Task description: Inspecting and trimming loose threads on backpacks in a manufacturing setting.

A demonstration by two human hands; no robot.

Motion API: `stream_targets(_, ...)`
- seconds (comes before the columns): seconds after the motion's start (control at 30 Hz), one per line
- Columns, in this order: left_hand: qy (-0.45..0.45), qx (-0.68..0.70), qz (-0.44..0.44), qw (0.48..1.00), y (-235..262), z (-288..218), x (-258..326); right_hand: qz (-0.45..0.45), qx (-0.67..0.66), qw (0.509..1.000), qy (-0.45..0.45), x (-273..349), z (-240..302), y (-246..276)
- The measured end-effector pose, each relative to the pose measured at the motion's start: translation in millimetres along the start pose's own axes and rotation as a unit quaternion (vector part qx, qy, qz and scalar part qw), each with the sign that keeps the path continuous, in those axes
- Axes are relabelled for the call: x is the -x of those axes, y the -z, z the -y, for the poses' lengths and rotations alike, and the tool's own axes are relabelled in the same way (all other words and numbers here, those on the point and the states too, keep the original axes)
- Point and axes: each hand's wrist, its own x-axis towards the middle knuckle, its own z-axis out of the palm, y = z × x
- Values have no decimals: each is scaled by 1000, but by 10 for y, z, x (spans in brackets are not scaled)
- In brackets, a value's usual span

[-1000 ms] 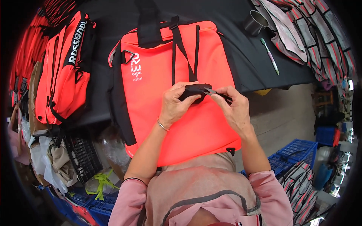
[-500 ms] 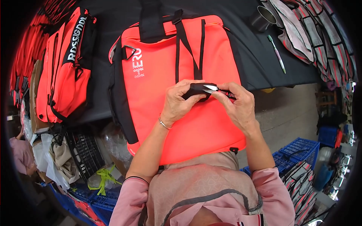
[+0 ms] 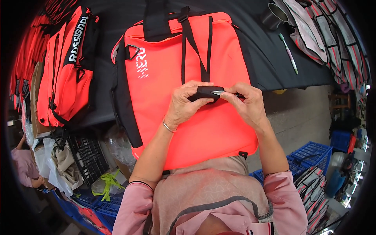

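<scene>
A black-covered table (image 3: 274,66) fills the upper part of the view, its front edge dropping to a grey concrete floor (image 3: 297,117) on the right; under and beside it the room is crowded with stock and crates.

One large orange bag (image 3: 176,78) with black trim lies flat on the table, hanging over the near edge toward the person; its two black webbing straps (image 3: 194,47) run down the front panel. To the left a row of orange bags (image 3: 58,70) of the same kind stands packed side by side, too tightly to count. At the upper right lies a stack of grey panels with red and black edging (image 3: 333,43); beside it stand one dark metal cup (image 3: 274,15), its contents not visible, and one toothbrush (image 3: 289,53) lying on the cloth.

Below, blue plastic crates (image 3: 313,154) sit on the floor at right, and one black crate (image 3: 88,156) at left, what they hold unclear.

The left hand (image 3: 184,103) is clamped around a small black strap end (image 3: 203,93) over the bag's front panel; the right hand (image 3: 246,103) pinches a slim metal tool (image 3: 219,92) against that same strap end, fingers closed on it. One thin bracelet (image 3: 167,126) circles the left wrist.
</scene>
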Motion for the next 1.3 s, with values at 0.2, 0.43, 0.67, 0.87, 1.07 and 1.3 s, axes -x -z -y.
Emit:
stream_targets(0.2, 42, -29, 1, 999, -41, -82, 128, -96, -247, 950, -164, 134, -143, 128)
stream_targets(0.43, -58, -346, 134, 927, -171, -345, 813, -70, -185, 955, -219, 371, -47, 307)
stream_targets(0.67, 280, 0, -187, 942, -174, -466, 1187, -9, -209, 944, -257, 642, 41, 246)
stream_targets(0.87, 310, -124, -74, 940, -227, -476, 866, 97, -229, 937, -245, 656, 229, -80)
stream_targets(1.07, 236, 150, -221, 934, -144, -173, 844, 262, -203, 939, 92, 902, 312, -291)
stream_targets(1.3, 220, 229, -235, 919, -103, -217, 857, 348, -140, 923, 91, 876, 246, -83)
